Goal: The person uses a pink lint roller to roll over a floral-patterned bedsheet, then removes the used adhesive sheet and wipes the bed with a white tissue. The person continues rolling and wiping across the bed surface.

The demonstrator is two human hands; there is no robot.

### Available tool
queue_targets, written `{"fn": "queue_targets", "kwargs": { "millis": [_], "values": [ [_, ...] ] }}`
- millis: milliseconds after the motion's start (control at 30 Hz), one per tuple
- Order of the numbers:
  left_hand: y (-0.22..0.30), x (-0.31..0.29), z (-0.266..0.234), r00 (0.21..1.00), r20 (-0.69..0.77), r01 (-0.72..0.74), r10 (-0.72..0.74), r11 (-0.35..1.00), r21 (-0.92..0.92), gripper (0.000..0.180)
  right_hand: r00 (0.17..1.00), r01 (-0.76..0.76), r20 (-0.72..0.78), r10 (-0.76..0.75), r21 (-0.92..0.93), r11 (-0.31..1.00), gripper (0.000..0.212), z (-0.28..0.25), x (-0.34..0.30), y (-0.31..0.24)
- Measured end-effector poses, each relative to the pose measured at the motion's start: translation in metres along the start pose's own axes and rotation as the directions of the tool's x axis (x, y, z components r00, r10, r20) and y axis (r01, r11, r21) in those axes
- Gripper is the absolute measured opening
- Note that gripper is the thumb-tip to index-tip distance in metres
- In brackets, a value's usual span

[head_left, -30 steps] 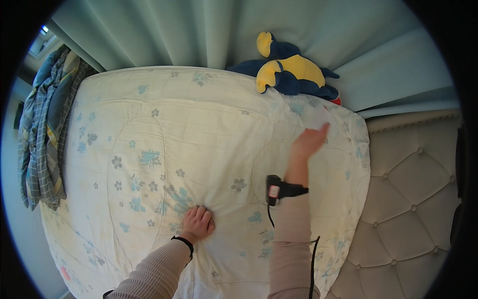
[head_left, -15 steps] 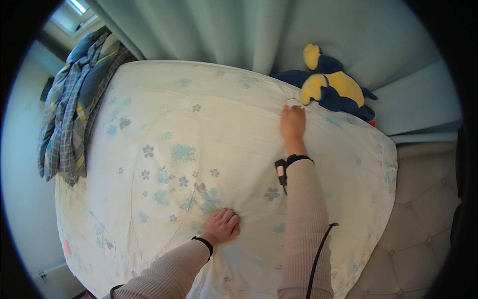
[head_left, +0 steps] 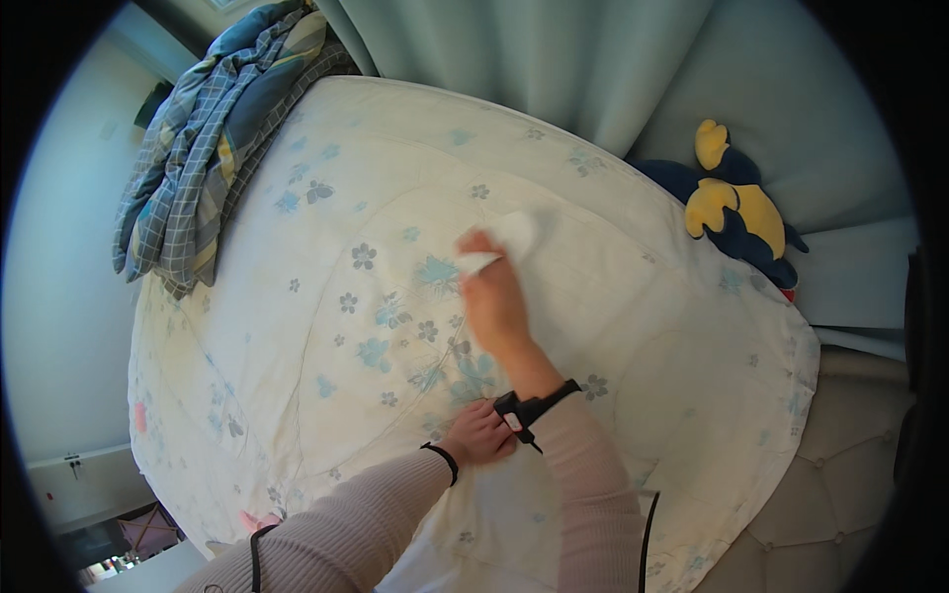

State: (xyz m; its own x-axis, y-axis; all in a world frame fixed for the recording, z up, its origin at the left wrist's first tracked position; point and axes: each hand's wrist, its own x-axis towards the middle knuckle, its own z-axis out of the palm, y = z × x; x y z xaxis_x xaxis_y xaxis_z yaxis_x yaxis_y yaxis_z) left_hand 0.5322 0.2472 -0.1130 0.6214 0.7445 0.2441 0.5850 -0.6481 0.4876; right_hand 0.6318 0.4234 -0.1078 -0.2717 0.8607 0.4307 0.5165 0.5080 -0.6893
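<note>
My right hand [head_left: 494,296] is closed on a soft white piece [head_left: 516,235] that looks like a tissue or thin cloth; motion blur hides its exact kind. The piece sticks out past the fingers, over the middle of a bed covered by a white sheet [head_left: 563,267] with grey and blue flowers. Closer to me, my left hand [head_left: 480,432] leans on the sheet with fingers stretched out. Its fingertips lie beside my right wrist, which wears a black strap with a small box [head_left: 519,415].
A grey-blue checked quilt [head_left: 198,168] is heaped at the far left corner. On the far right edge lies a navy and yellow plush toy [head_left: 746,217] against a pale curtain [head_left: 554,59]. The tufted beige headboard [head_left: 820,494] borders the right side.
My right hand has moved from the far edge by the plush toy back toward the bed's middle, with the white piece in it. My left hand stays on the sheet. The view has shifted.
</note>
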Motion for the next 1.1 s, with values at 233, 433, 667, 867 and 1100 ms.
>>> {"fn": "queue_targets", "kwargs": {
  "millis": [233,433,667,867,1100],
  "values": [
    [-0.004,-0.008,0.003,0.996,0.086,0.034,-0.033,0.999,-0.008,0.022,0.649,-0.761,0.429,0.628,0.393,0.517,0.055,-0.018,0.044,-0.015],
    [-0.009,-0.023,0.026,0.994,0.093,0.070,-0.059,0.990,-0.119,0.030,0.917,-0.396,0.315,0.244,0.654,0.645,0.038,-0.024,-0.029,-0.081],
    [-0.013,-0.036,0.038,0.975,0.180,0.186,-0.128,0.914,-0.361,0.037,0.677,-0.670,0.630,0.380,0.314,0.673,0.038,0.000,-0.037,-0.056],
    [-0.011,-0.027,0.045,0.979,0.081,0.197,-0.188,0.765,-0.614,0.027,0.638,-0.745,0.659,0.398,0.398,0.535,0.041,-0.047,-0.045,-0.098],
    [-0.011,-0.022,0.028,0.962,0.241,0.201,-0.128,0.930,-0.308,0.030,0.510,-0.725,0.823,0.252,0.253,0.640,0.052,0.028,-0.083,-0.098]
  ]
}}
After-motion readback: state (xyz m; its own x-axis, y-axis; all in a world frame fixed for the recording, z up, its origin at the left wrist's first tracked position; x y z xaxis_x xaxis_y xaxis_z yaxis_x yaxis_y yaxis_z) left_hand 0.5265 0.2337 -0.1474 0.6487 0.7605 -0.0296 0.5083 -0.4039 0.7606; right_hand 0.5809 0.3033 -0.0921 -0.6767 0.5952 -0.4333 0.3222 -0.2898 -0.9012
